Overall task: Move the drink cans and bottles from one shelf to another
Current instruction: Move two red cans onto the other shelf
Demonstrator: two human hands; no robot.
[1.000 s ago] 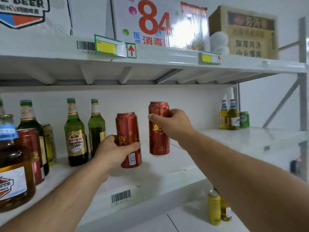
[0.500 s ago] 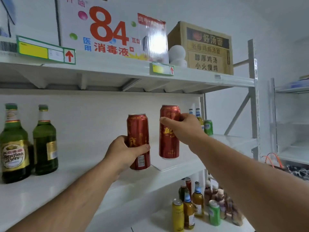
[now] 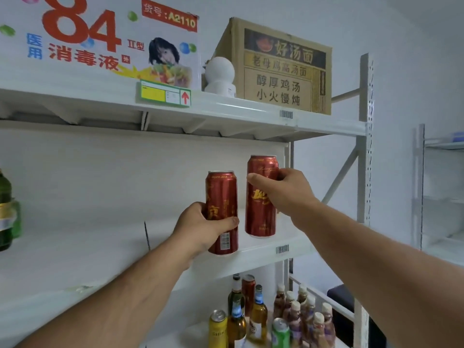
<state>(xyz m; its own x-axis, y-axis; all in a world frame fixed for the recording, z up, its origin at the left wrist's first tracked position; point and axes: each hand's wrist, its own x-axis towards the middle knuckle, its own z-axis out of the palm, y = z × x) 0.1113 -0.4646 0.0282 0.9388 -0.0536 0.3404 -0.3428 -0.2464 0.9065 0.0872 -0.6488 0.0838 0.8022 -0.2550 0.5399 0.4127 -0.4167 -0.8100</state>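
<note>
I face a white metal rack against a white wall, its middle shelf (image 3: pixel 261 249) my landmark. Above it stand a white carton (image 3: pixel 100 38) printed "84", "消毒液" and "A2110", and a brown box (image 3: pixel 281 69) reading "好汤面". My left hand (image 3: pixel 200 227) is wrapped round a red can (image 3: pixel 222 197) over that shelf's front edge, barcode towards me. My right hand (image 3: pixel 283 192) grips a second red can (image 3: pixel 261 214) just beside it, held slightly higher. Below the shelf cluster assorted bottles and cans (image 3: pixel 273 315); a green bottle (image 3: pixel 6 212) stands on its far left end.
</note>
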